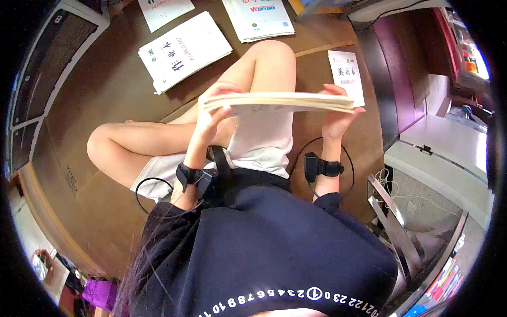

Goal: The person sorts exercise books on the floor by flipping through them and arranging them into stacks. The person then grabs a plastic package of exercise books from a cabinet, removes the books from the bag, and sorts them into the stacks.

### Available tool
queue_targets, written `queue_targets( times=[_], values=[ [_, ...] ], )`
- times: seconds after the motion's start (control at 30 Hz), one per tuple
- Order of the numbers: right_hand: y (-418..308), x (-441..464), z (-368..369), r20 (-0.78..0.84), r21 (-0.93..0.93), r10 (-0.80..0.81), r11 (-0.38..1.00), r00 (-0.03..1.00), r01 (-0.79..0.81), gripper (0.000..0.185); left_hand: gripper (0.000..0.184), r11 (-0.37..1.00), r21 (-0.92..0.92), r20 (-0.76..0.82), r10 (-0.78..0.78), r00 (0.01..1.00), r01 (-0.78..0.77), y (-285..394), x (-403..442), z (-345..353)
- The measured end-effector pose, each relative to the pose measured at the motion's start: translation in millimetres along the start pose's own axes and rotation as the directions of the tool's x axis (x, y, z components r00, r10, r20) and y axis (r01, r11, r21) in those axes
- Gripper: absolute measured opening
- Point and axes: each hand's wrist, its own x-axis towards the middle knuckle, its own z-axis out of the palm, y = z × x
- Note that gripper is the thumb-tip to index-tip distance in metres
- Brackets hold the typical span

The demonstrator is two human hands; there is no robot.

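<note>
A thin stack of exercise books (280, 99) is held up edge-on above my lap, its page edges facing me and its covers mostly hidden. At its left end, my left hand (211, 117) is closed on it, thumb below and fingers over the top. My right hand (338, 122) grips the opposite end the same way. Beyond the right hand lies a single white exercise book (347, 79) with dark and red print. Past my left hand, a larger pile of white exercise books (185, 50) rests on the brown surface.
My crossed legs (269, 68) sit on a brown cardboard-like sheet (79, 211). Another booklet pile (259, 21) and a white booklet (165, 11) lie at the far side. A dark-panelled unit (50, 63) stands left; a white cabinet (449, 158) and metal bracket (393, 222) stand right.
</note>
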Motion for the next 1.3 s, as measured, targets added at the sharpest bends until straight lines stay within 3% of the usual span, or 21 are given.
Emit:
queue_targets(
  times=[0.03,0.1,0.17,0.23,0.4,0.5,0.57,0.63,0.77,0.83,0.93,0.97,1.03,1.1,1.17,1.27,1.3],
  values=[
    [3.7,-2.0,2.4,-0.094,-0.006,-0.001,1.0,0.996,0.0,0.095,0.045,1.0,-0.012,-0.03,0.006,1.0,-0.006,-13.7,-0.8,-6.8],
    [7.5,-5.8,18.0,-0.273,-0.016,-0.005,1.0,0.962,0.001,0.086,0.04,0.985,-0.088,-0.371,-0.173,0.912,0.151,-23.4,-2.6,0.0],
    [6.0,-0.5,16.7,-0.181,-0.065,0.026,0.997,0.983,-0.038,0.072,0.043,0.986,-0.058,-0.474,-0.164,0.865,0.156,-18.6,11.1,1.8],
    [6.3,0.2,14.3,-0.092,-0.121,0.081,0.988,0.992,-0.092,0.058,0.047,0.979,-0.046,-0.411,-0.201,0.889,0.2,-4.0,22.1,0.2],
    [13.9,3.8,11.6,-0.049,-0.258,0.21,0.942,0.976,-0.216,0.06,0.052,0.901,-0.13,-0.296,-0.433,0.851,0.413,-6.3,19.3,-8.7],
    [34.5,-4.0,14.7,-0.046,-0.38,0.21,0.901,0.977,-0.211,0.052,0.052,0.841,-0.261,-0.337,-0.54,0.771,0.474,-16.0,-0.6,-5.6],
    [40.6,-12.6,12.1,-0.009,-0.472,0.175,0.867,0.984,-0.159,0.043,0.051,0.729,-0.47,-0.264,-0.653,0.71,0.497,-54.3,-21.9,-23.1],
    [42.1,-17.0,13.3,0.009,-0.482,0.203,0.859,0.979,-0.174,0.033,0.05,0.865,-0.28,-0.299,-0.491,0.818,0.417,-57.7,-36.1,-25.2],
    [25.5,-11.2,33.1,0.115,-0.555,0.235,0.821,0.965,-0.134,0.035,0.051,0.848,-0.248,-0.444,-0.529,0.723,0.469,-48.1,-48.5,-22.5],
    [25.6,1.2,43.6,0.176,-0.482,0.143,0.875,0.974,-0.041,0.036,0.045,0.886,-0.214,-0.504,-0.461,0.731,0.411,-37.9,-43.6,-25.4],
    [17.1,23.7,54.4,0.189,-0.473,0.024,0.878,0.982,0.07,0.036,0.035,0.959,-0.138,-0.55,-0.282,0.786,0.248,-7.9,-26.4,-32.5],
    [7.0,28.8,54.9,0.194,-0.502,-0.019,0.857,0.981,0.115,0.037,0.03,0.982,-0.143,-0.542,-0.18,0.821,0.121,8.1,-20.4,-29.0],
    [-1.5,36.8,49.3,0.206,-0.311,-0.209,0.912,0.956,0.267,0.04,0.031,0.991,-0.136,-0.423,-0.046,0.905,-0.013,18.8,-21.7,-33.7],
    [-19.9,51.7,65.1,0.366,0.15,-0.478,0.877,0.799,0.456,0.052,0.034,0.987,0.025,-0.157,0.162,0.974,-0.16,29.5,-12.4,-39.7],
    [-16.1,51.6,62.9,0.392,0.178,-0.433,0.901,0.812,0.395,0.062,0.043,0.986,-0.07,-0.045,0.149,0.988,-0.152,26.5,-9.3,-34.4],
    [14.0,36.3,41.3,0.386,-0.06,-0.18,0.974,0.905,0.22,0.072,0.046,0.998,-0.053,-0.165,0.037,0.986,-0.047,-2.1,-22.8,-34.1],
    [32.8,29.6,36.4,0.284,-0.118,-0.186,0.967,0.941,0.227,0.076,0.045,0.997,-0.082,-0.238,-0.016,0.971,-0.003,-15.3,-30.7,-34.4]
  ],
)
